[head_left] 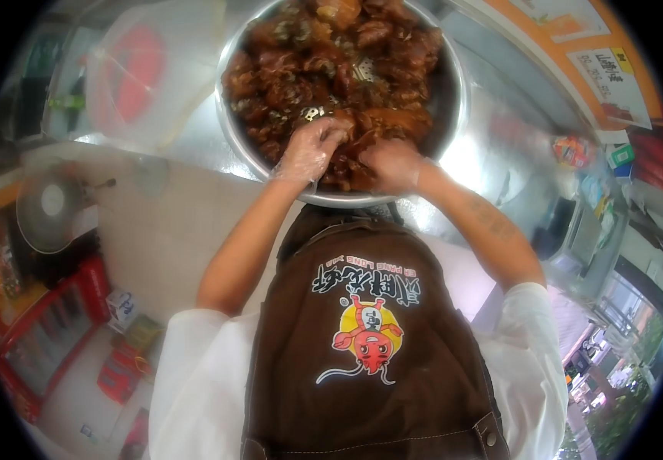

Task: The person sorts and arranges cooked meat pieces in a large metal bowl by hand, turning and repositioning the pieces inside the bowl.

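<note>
A large round metal bowl [229, 126] holds a heap of dark brown, glossy pieces of meat [301, 65]. Both hands wear clear plastic gloves and reach into its near side. My left hand [312, 149] has its fingers bent and pressed together at the meat; what they hold, if anything, is too small to tell. Close beside it on the right, my right hand [393, 165] is sunk among the pieces, its fingertips hidden. Bits of a perforated metal surface show between the pieces.
The bowl stands on a shiny metal counter [473, 153]. At the left lies a clear plastic sheet over something red [134, 77]. A fan [52, 201] and a red-framed cooler [48, 337] are further left. Small packets [573, 151] lie at the right.
</note>
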`<state>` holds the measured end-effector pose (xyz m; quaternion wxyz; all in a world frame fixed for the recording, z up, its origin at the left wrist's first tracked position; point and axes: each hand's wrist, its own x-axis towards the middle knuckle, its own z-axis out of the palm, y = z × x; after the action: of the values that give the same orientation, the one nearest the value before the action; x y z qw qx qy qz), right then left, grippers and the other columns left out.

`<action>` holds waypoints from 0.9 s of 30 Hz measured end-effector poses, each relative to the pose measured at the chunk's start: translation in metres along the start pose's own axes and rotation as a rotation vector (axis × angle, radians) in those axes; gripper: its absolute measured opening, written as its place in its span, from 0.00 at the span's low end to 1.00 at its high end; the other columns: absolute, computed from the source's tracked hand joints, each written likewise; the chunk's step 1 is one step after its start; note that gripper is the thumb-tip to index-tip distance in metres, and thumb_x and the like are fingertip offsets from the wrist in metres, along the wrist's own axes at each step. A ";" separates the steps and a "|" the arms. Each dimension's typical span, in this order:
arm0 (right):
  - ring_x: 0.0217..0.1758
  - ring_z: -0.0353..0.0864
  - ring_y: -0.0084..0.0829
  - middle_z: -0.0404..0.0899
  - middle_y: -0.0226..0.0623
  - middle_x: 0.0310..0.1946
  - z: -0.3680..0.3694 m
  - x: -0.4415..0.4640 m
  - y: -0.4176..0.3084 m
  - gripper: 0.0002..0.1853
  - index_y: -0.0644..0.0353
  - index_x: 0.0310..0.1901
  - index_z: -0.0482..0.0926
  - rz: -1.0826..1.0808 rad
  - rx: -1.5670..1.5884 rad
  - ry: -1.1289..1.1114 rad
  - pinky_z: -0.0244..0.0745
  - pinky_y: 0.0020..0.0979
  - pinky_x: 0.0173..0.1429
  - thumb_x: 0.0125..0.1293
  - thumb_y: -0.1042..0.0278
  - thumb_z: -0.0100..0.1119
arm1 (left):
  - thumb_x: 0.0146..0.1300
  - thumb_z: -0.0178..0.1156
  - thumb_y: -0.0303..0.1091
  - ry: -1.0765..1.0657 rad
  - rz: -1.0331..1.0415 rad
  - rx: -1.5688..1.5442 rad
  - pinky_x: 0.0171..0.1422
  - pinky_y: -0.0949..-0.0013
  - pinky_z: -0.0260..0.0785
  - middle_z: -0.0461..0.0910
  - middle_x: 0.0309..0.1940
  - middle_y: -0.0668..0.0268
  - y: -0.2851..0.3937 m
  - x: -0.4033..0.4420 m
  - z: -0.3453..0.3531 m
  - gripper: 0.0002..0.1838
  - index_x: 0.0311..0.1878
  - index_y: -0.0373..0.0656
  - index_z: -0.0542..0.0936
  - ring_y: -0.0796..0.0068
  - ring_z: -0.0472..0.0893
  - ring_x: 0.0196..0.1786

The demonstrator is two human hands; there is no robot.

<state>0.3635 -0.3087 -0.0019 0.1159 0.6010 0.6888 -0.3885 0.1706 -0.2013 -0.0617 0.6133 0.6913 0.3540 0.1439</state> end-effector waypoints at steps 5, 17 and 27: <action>0.63 0.84 0.50 0.87 0.47 0.53 0.019 -0.001 0.009 0.20 0.61 0.51 0.88 -0.103 -0.080 0.121 0.77 0.49 0.69 0.55 0.66 0.69 | 0.76 0.61 0.23 0.025 -0.029 -0.215 0.61 0.68 0.81 0.91 0.51 0.59 -0.015 0.015 -0.003 0.11 0.58 0.33 0.86 0.72 0.88 0.52; 0.63 0.86 0.37 0.86 0.43 0.58 -0.014 -0.016 0.074 0.25 0.62 0.61 0.82 0.008 1.448 0.368 0.84 0.43 0.67 0.69 0.57 0.77 | 0.82 0.61 0.40 -0.455 -0.212 -0.870 0.75 0.57 0.73 0.83 0.67 0.59 0.027 0.062 0.009 0.22 0.71 0.39 0.79 0.66 0.81 0.69; 0.60 0.89 0.39 0.88 0.46 0.58 -0.083 0.025 0.072 0.20 0.66 0.64 0.82 0.213 1.857 0.479 0.85 0.43 0.66 0.79 0.60 0.66 | 0.70 0.73 0.33 -0.226 -0.394 -0.743 0.53 0.62 0.86 0.87 0.57 0.61 0.057 0.108 -0.002 0.25 0.67 0.39 0.78 0.67 0.88 0.57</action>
<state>0.4482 -0.2360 0.0094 -0.5147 0.5758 0.0540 -0.6330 0.2642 -0.1276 -0.0323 0.8711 0.3545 0.3338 0.0650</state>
